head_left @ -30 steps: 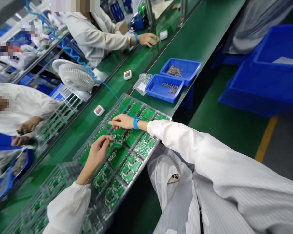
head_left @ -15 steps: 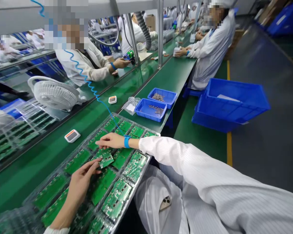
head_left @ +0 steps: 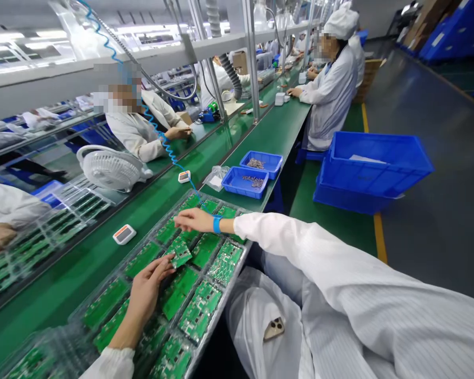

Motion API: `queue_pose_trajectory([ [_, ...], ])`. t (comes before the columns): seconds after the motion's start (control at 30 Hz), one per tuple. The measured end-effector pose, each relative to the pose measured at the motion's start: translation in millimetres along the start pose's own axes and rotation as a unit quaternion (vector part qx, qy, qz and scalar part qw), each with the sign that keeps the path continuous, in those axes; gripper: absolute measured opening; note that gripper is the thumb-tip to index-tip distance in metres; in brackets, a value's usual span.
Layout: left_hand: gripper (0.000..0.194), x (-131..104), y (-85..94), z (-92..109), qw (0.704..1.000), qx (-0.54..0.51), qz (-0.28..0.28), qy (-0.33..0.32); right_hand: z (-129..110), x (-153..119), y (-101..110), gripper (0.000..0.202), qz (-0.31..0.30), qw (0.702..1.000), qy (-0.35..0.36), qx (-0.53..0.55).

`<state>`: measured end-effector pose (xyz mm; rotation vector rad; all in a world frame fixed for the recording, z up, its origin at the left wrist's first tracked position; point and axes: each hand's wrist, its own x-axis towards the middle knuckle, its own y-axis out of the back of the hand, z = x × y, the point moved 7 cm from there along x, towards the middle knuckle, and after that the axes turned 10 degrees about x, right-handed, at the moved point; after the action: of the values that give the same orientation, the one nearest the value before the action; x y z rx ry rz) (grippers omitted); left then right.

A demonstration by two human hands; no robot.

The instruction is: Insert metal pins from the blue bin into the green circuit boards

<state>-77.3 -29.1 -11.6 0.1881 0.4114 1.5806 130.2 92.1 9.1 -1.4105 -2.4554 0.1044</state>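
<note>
A clear plastic tray [head_left: 210, 315] full of green circuit boards lies in front of me, with the boards in separate compartments. My left hand [head_left: 152, 279] reaches in from the lower left, its thumb and fingers pinching the edge of one circuit board [head_left: 180, 251], which is tilted over the tray. Just above that board is my right hand [head_left: 195, 219], a blue strap [head_left: 217, 224] round its wrist and its fingers bent downward. The fingertips point left over the tray; whether they hold anything small is hidden.
Two blue bins [head_left: 245, 182] [head_left: 272, 163] of small parts stand beyond the tray, beside a plastic bag [head_left: 216, 178]. White devices [head_left: 124, 234] [head_left: 184, 176] lie on the green belt. Large blue crates [head_left: 373, 163] stand right. Co-workers sit across and farther along.
The view has tilted up and shifted. My left hand still pinches the board, and my right hand stays just above it. The co-worker across has drawn a hand back from the green and blue object.
</note>
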Motion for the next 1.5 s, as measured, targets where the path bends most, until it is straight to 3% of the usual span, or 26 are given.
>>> queue_pose_trajectory([
  [0.07,0.07,0.0,-1.3,0.7,1.0,-0.002,-0.004,-0.002,-18.1,-2.7,31.3,0.043,0.035,0.996,0.033,-0.076],
  [0.13,0.071,0.5,-3.1,0.8,1.0,0.0,-0.011,-0.006,-39.1,-6.0,75.4,0.04,0.078,0.977,0.037,-0.197],
  [0.2,0.072,1.4,-4.5,-0.2,1.0,0.003,-0.018,-0.007,-62.2,-12.4,130.7,0.041,0.146,0.917,0.004,-0.371],
  [0.27,0.072,2.4,-5.7,-1.7,1.0,0.001,-0.024,-0.005,-83.0,-22.2,182.4,0.042,0.179,0.883,-0.024,-0.433],
  [0.37,0.07,3.0,-6.4,-2.9,1.0,-0.011,-0.029,0.001,-100.5,-43.5,242.2,0.026,0.177,0.835,-0.076,-0.515],
  [0.47,0.067,2.3,-6.1,-1.6,0.999,-0.023,-0.029,0.001,-99.0,-62.7,273.4,0.014,0.125,0.792,-0.126,-0.584],
  [0.63,0.064,1.8,-5.2,-1.7,0.999,-0.016,-0.031,-0.001,-84.2,-67.6,286.4,0.021,0.047,0.735,-0.168,-0.655],
  [0.8,0.064,2.4,-5.0,-2.2,1.0,-0.004,-0.03,-0.005,-68.2,-59.7,289.1,0.023,-0.001,0.706,-0.2,-0.679],
  [1.03,0.06,1.6,-5.4,-1.8,0.999,-0.013,-0.036,-0.003,-57.4,-57.6,286.7,0.026,-0.004,0.698,-0.185,-0.691],
  [1.27,0.063,7.0,-4.4,-9.8,0.999,-0.009,-0.039,0.003,-72.3,-56.1,279.3,0.035,-0.014,0.708,-0.159,-0.688],
  [1.5,0.068,5.9,-5.3,-6.3,0.999,0.0,-0.038,-0.009,-67.8,-65.6,281.0,0.035,-0.066,0.692,-0.229,-0.682],
])
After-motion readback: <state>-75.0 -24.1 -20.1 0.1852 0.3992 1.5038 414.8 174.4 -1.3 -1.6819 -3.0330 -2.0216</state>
